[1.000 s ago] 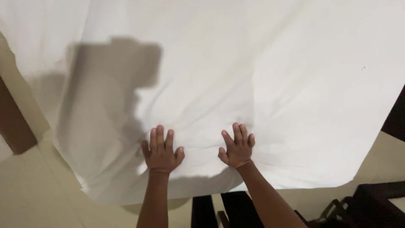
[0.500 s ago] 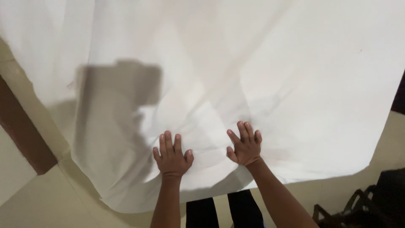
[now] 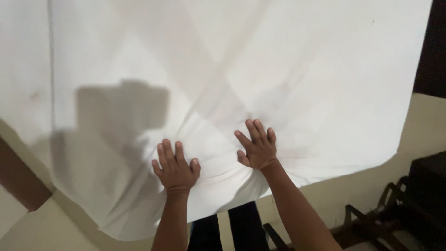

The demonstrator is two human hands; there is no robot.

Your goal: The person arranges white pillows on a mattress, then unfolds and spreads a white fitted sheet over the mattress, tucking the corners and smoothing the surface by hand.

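A large white sheet is spread over a flat surface and fills most of the head view. Its near edge hangs over the side in front of me. My left hand lies flat on the sheet with the fingers apart, close to that near edge. My right hand also presses flat on the cloth, a little further in and to the right. Soft creases run out from both hands. Neither hand holds anything.
A cream floor shows at the right and lower left. A dark chair or rack stands at the lower right. A brown wooden piece crosses the left edge. My dark trouser legs show below the sheet.
Both hands have slid slightly further onto the sheet, the right one more than the left, and the view has shifted so the sheet's edge sits nearer.
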